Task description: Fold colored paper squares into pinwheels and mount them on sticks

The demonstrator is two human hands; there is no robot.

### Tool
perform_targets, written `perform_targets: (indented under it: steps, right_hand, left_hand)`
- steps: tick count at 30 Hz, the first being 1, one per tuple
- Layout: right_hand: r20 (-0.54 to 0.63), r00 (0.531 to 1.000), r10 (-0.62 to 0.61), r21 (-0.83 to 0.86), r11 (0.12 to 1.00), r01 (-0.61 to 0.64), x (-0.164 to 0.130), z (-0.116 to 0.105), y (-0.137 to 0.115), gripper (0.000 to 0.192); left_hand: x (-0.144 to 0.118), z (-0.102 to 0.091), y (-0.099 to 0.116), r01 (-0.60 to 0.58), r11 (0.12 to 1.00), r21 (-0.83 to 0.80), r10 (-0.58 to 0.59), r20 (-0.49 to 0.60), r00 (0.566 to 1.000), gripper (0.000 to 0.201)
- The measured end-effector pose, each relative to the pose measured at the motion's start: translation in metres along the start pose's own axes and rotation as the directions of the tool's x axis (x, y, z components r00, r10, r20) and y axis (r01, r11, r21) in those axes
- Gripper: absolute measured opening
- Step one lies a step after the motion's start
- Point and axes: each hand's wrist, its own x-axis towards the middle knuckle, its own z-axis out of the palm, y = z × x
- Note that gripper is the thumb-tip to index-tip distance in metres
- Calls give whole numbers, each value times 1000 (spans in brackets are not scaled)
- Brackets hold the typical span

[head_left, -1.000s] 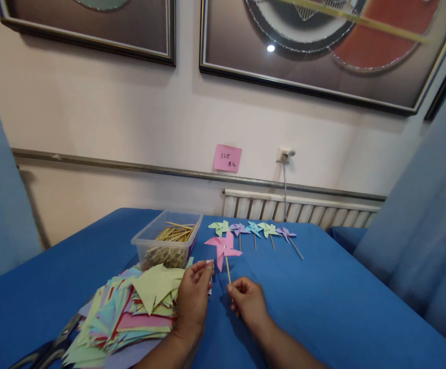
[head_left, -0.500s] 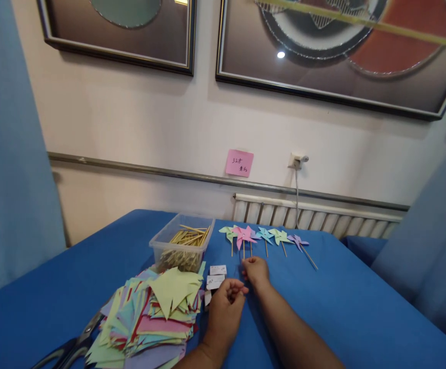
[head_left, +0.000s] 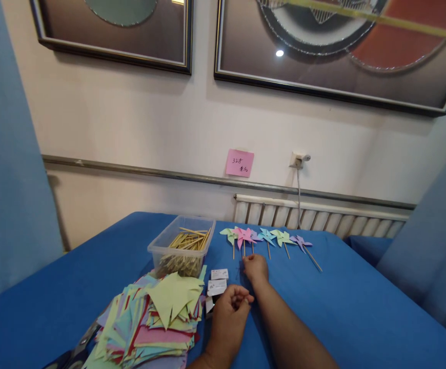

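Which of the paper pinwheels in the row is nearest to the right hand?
The pink pinwheel, second from the left in the row. Its stick ends just at the right hand; the green, blue and purple ones lie further aside.

Clear stick box [head_left: 180, 251], scissors [head_left: 77, 352], pink wall note [head_left: 239, 163]

It looked like a room in a home used for crafts: framed pictures [head_left: 323, 46] hung on the wall above a radiator [head_left: 315, 218], and a blue-covered tabletop [head_left: 346, 307] held paper pinwheels [head_left: 265, 237] and cut paper [head_left: 157, 318].
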Motion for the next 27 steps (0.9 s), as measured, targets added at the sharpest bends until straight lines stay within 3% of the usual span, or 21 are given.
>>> perform_targets:
  steps: [11,27]
  right_hand:
    - [148,987,63,33,997,-69,-2,-5,-2,26]
    - [7,1000,2,-77,997,-2,-14,-15,-8,17]
  left_hand:
    - [2,-2,-3,26,1000,-1,-26,14,1000,6]
    - [5,-2,-8,40,999,-24,-39,30,999,8]
